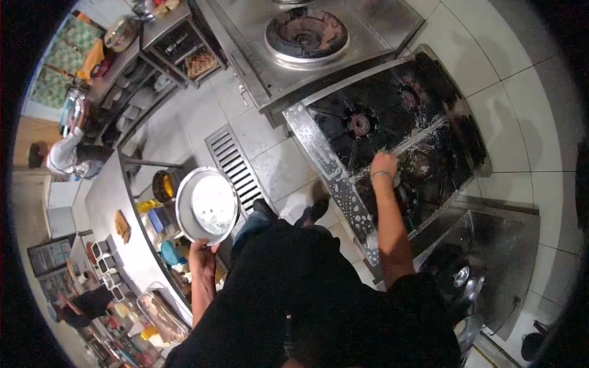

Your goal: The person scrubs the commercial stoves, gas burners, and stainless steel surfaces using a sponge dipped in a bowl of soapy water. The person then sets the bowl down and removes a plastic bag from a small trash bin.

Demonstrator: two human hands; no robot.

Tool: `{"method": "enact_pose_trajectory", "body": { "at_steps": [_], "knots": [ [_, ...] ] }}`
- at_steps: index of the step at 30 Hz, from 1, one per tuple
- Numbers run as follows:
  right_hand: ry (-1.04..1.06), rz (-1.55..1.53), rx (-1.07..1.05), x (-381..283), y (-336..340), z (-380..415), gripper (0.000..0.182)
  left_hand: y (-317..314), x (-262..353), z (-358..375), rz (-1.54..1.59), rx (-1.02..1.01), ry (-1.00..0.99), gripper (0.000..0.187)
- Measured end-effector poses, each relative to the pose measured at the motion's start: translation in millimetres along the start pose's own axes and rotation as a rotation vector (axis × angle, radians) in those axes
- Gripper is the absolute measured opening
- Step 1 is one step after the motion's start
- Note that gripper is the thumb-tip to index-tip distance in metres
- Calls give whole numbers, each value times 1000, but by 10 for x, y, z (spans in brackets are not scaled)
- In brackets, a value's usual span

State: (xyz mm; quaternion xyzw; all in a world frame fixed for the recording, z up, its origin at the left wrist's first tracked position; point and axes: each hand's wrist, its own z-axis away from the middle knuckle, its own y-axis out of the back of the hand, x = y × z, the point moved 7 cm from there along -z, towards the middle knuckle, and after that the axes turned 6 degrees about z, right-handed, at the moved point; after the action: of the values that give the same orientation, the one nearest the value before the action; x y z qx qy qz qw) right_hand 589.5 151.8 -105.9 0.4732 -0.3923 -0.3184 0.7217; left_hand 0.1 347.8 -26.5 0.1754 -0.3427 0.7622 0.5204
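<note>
A round metal basin [211, 206] with suds or water in it is held at its rim by my left hand [201, 253], whose fingers are closed on the edge. My right hand [384, 164] is closed over the black gas stove [343, 101], near its middle bar; what it holds, if anything, is hidden beneath it. White foam lies along the bar and on the stove's steel front edge [328, 165]. A burner [359, 124] shows beyond my right hand.
A steel range with a large round burner [307, 34] adjoins the stove. Below lies a floor drain grate [233, 162]. A steel counter [110, 202] stands left, with a brown cloth [122, 227]. Two other people [67, 153] are farther left. Pot lids [461, 276] lie lower right.
</note>
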Motion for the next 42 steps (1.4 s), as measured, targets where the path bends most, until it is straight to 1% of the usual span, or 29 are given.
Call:
{"method": "enact_pose_trajectory", "body": {
  "at_steps": [1,3,5,6,7,9,10,11,13,14,15,17,18,19,21,23,25,26,27,29,30,31,32,35,37,38,39,41,42],
  "knots": [
    [27,-115,-26,-148,-1,171,22,173,12,-160,6,-1,7,30],
    [65,-115,-3,-578,69,614,21,405,43,-398,5,-66,69,29],
    [95,0,-58,-910,-117,876,22,350,157,-450,10,-61,72,28],
    [46,-121,-30,-909,-75,947,20,305,214,-473,15,-50,67,28],
    [39,-115,-25,-903,-25,938,20,267,264,-523,19,-58,74,28],
    [40,-148,-71,-787,41,957,19,285,400,-590,-11,-10,56,29],
    [66,-115,-17,-690,-282,789,15,233,467,-608,-10,-14,66,29],
    [63,-107,-20,-742,-362,841,15,158,558,-604,-42,-44,52,32],
    [-91,-218,132,-809,-269,972,15,59,677,-712,-70,-74,31,35],
    [-81,-256,72,-915,-270,1037,18,72,713,-815,-136,-69,12,36],
    [-60,-260,73,-1076,-71,1130,18,102,761,-908,-200,-56,-11,37],
    [4,-399,-66,-1432,373,1347,24,29,806,-1067,-261,-85,11,34],
    [22,-403,-66,-1606,587,1389,24,-55,834,-1146,-303,-133,6,32],
    [74,-473,46,-1791,881,1405,27,-160,838,-1217,-346,-185,4,30],
    [155,-606,269,-2081,1444,1504,35,-342,785,-1316,-261,-225,34,28],
    [269,-727,340,-2474,1927,1627,34,-517,725,-1422,-282,-277,66,25],
    [477,-791,414,-2945,2290,1786,35,-674,552,-1615,-331,-378,97,33],
    [498,-736,293,-3171,2343,1801,39,-866,513,-1574,-269,-400,147,35],
    [518,-680,172,-3362,2352,1794,43,-978,429,-1628,-297,-430,168,32],
    [612,-581,57,-3657,2130,1642,46,-1238,312,-1674,-322,-496,164,28],
    [592,-477,-44,-3737,2111,1600,43,-1352,264,-1681,-290,-482,195,24],
    [595,-469,-41,-3734,2087,1584,43,-1521,269,-1633,-257,-494,207,20],
    [599,-303,82,-3709,2069,1607,38,-1674,290,-1586,-262,-497,200,20],
    [589,-55,70,-3643,1913,1395,29,-1885,147,-1641,-246,-502,226,19],
    [578,-186,-112,-3520,1606,1079,28,-1982,49,-1728,-412,-509,147,18],
    [605,-187,-51,-3418,1611,993,30,-2061,32,-1694,-368,-496,160,16],
    [615,-182,-58,-3306,1693,978,30,-2080,-8,-1733,-362,-485,162,16],
    [553,-435,126,-3007,2128,886,34,-2140,-97,-1859,-488,-513,157,14],
    [519,-504,60,-2869,2068,738,36,-2286,2,-1688,-401,-442,190,14]
  ]
}}
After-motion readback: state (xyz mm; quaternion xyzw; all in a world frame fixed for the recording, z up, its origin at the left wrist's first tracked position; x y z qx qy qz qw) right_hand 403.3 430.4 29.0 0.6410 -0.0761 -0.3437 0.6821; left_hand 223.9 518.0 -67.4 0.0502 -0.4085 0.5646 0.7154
